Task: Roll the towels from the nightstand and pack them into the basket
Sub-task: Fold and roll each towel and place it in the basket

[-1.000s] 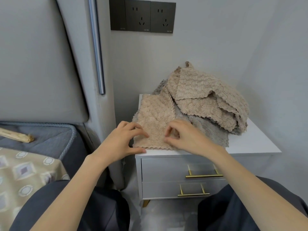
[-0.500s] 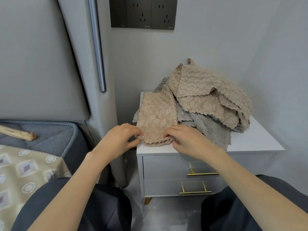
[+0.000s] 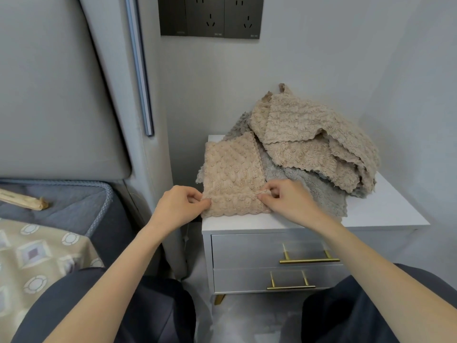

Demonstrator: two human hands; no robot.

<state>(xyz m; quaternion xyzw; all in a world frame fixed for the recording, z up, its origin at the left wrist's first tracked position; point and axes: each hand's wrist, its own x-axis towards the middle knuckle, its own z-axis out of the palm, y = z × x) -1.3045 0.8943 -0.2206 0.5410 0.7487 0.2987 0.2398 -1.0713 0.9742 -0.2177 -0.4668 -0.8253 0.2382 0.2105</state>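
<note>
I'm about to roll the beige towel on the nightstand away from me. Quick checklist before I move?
1. Grip of left hand on the beige towel, near left end: ok, pinched.
2. Grip of right hand on the near right end: ok, fingers pinch the fold.
3. Starting fold even across the near edge: ok.
4. Far end free of the towel pile: cannot tell; they touch.
5. The grey towel clear of the roll: not ok; it lies underneath.
6. The basket within sight: not ok; not in view.
</note>
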